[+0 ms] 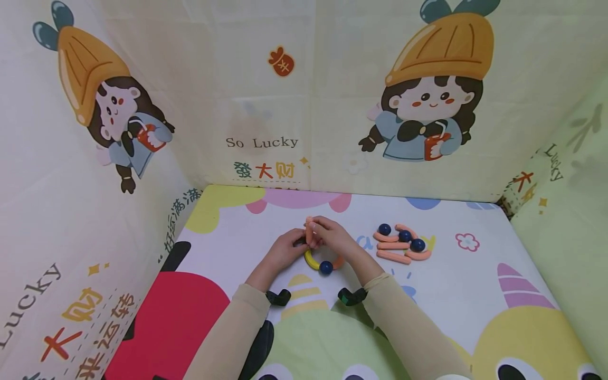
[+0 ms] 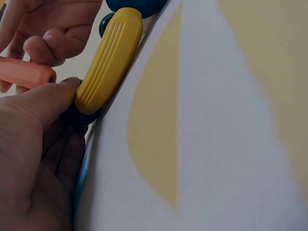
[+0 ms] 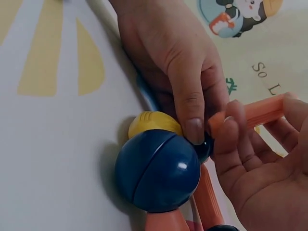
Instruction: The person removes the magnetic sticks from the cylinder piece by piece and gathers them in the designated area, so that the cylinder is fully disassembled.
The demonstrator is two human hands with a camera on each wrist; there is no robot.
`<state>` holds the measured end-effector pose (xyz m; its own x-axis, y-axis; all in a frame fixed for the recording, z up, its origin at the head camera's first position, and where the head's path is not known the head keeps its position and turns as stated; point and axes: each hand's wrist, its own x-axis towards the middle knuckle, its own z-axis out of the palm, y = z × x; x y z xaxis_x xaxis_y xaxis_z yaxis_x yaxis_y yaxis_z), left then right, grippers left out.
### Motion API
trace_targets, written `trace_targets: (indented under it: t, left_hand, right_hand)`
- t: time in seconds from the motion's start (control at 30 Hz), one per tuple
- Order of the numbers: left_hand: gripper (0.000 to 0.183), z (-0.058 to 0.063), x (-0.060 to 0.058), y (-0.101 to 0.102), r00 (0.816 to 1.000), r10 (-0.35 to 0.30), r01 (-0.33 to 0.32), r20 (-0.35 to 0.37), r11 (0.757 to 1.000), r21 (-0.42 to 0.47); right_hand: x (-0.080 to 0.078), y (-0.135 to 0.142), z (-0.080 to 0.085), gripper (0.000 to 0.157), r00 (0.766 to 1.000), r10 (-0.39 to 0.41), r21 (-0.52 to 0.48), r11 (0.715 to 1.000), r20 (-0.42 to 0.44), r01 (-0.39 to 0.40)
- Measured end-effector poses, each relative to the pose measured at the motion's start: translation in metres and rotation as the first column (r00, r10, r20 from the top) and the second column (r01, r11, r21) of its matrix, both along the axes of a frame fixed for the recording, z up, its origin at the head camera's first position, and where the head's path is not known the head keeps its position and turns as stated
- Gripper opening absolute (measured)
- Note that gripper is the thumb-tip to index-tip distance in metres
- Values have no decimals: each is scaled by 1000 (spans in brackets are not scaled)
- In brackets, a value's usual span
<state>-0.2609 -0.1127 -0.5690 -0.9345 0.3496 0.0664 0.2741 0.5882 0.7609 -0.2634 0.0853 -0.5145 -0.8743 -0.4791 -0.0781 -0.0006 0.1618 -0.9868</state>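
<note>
My left hand holds a dark blue ball, its thumb on it, at the end of a yellow curved rod. The ball is largely covered by the fingers. My right hand pinches a straight salmon-coloured rod, which stands nearly upright in the head view. One end of this rod meets the held ball in the right wrist view. Nearer to me, a larger-looking blue ball joins the yellow rod to a curved salmon rod, forming part of a ring low over the table.
Right of the hands lies a group of loose salmon rods, straight and curved, with three dark blue balls among them. The table has a printed cartoon cover. Patterned cloth walls stand at the back and both sides.
</note>
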Motion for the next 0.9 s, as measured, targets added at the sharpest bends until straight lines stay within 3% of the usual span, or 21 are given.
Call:
trace_targets:
  t: [0.17, 0.33, 0.53, 0.9]
  left_hand:
    - [28, 0, 0, 0, 1000, -12, 12, -14, 1000, 2]
    - [33, 3, 1, 0, 1000, -11, 11, 9, 1000, -4]
    - [34, 3, 0, 1, 1000, -9, 9, 23, 1000, -18]
    - [33, 5, 3, 3, 999, 22, -20, 48, 999, -27]
  right_hand:
    - [1, 3, 1, 41, 1000, -9, 28, 1000, -5, 9]
    - [2, 12, 2, 37, 998, -52, 136, 989, -22, 55]
    - [1, 29, 6, 33, 997, -79, 188, 979, -18, 81]
    - [6, 80, 9, 39, 987, -161, 356, 921, -20, 158]
